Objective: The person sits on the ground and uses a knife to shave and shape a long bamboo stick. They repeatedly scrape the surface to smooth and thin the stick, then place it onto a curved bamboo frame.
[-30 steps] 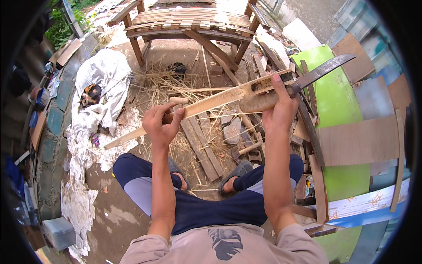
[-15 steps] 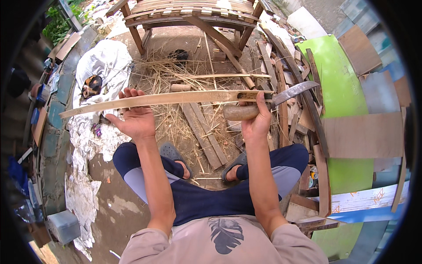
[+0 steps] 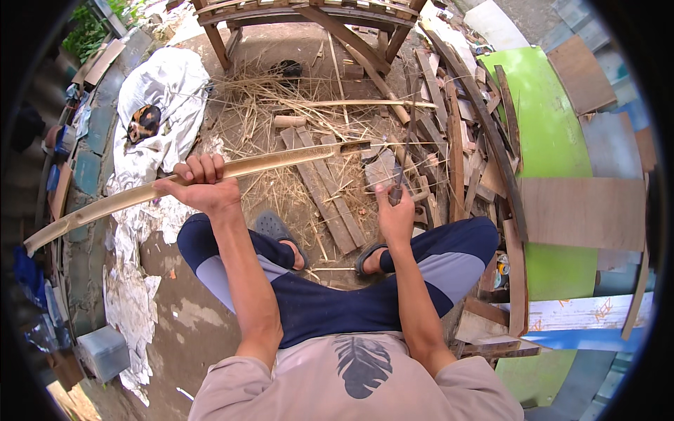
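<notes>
My left hand (image 3: 207,186) is closed around a long split bamboo strip (image 3: 288,160), palm up with the fingers curled over it. The strip slants from low at the far left up to the middle, and its right end shows a dark hollow. In my right hand (image 3: 397,223) is a knife with a wooden handle. Its dark blade (image 3: 404,158) points away from me, seen nearly edge-on, just right of the strip's end and apart from it. My fingers hide most of the handle.
Bamboo shavings (image 3: 256,105) and two planks (image 3: 319,189) lie on the ground ahead. A slatted wooden bench (image 3: 316,14) stands beyond. White cloth (image 3: 165,84) with a black-and-orange patched shape (image 3: 144,124) is at left. Scrap wood (image 3: 455,147) and a green panel (image 3: 554,126) are at right.
The bamboo strip has shifted left, its right end leaving my right hand. My left fingers have closed over it. My right hand has lowered and turned the knife from pointing right to pointing away.
</notes>
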A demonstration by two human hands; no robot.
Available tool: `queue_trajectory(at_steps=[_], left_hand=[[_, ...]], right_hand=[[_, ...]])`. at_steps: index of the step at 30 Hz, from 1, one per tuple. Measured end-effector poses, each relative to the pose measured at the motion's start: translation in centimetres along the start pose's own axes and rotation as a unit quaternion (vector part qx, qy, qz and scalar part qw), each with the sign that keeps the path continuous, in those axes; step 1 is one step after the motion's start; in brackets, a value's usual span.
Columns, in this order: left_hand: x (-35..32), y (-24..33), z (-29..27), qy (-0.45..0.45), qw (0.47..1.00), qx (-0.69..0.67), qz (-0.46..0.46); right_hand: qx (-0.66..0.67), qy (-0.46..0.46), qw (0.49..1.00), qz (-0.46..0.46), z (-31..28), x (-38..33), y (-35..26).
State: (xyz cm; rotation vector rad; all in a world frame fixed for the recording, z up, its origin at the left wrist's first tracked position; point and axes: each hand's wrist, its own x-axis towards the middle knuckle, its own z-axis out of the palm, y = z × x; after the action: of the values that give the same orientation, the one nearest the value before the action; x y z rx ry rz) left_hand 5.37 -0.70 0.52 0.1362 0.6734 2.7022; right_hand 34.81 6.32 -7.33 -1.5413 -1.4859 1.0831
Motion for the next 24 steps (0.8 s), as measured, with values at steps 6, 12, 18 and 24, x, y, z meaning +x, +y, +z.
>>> queue_trajectory(at_steps=[6, 12, 18, 24], left_hand=[[-1.3, -0.2, 0.3, -0.08, 0.996, 0.043, -0.015], [-1.8, 0.7, -0.7, -0.167, 0.984, 0.058, -0.013], [-1.8, 0.6, -1.5, -0.25, 0.966, 0.052, -0.03], [-1.1, 1.5, -2.2, -0.289, 0.956, 0.006, -0.044]], right_hand=[[-0.118, -0.197, 0.968, -0.101, 2.0, -4.9, -2.8], [-0.186, -0.238, 0.942, -0.145, 3.1, -5.7, -2.6], [-0.223, -0.266, 0.935, -0.065, 2.9, -4.0, -2.4], [-0.225, -0.279, 0.934, -0.007, 2.5, -2.2, -0.4]])
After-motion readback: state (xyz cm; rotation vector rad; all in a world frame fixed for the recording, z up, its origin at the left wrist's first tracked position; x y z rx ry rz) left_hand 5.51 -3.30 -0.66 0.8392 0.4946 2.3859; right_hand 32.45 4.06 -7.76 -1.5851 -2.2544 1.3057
